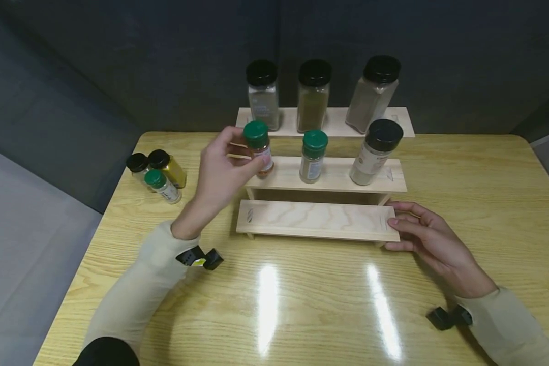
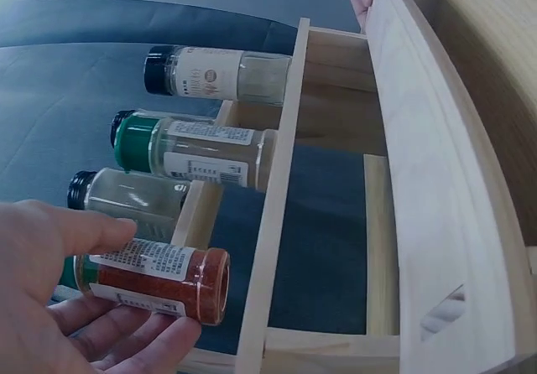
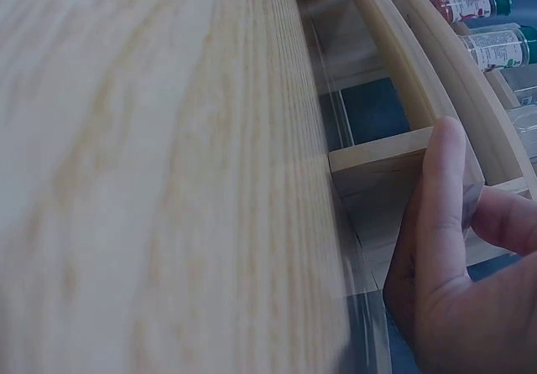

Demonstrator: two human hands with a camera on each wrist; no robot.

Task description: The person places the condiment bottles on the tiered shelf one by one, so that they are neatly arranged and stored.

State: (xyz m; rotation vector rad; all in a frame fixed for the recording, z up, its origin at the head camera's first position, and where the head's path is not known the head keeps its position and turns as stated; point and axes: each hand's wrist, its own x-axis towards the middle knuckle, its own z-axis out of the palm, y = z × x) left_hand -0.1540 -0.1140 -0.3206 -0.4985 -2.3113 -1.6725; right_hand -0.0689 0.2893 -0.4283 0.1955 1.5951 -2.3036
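Observation:
My left hand point(image 1: 224, 165) holds a spice jar point(image 1: 257, 147) with a green lid and red contents, thumb on one side and fingers on the other. It is upright at the left end of the middle tier of a wooden rack point(image 1: 315, 218); in the left wrist view the jar's base point(image 2: 216, 286) appears slightly off the board. With thumb and fingers, my right hand point(image 1: 432, 241) grips the right end of the bottom tier. On the middle tier stand another green-lidded jar point(image 1: 313, 157) and a larger black-lidded jar point(image 1: 376, 152).
Three tall black-lidded jars, a left one point(image 1: 263, 96), a middle one point(image 1: 313, 96) and a right one point(image 1: 373, 94), stand on the top tier. At the table's left edge are two black-lidded jars point(image 1: 171, 170) and a small green-lidded jar point(image 1: 164, 188). A dark partition point(image 1: 187, 61) rises behind.

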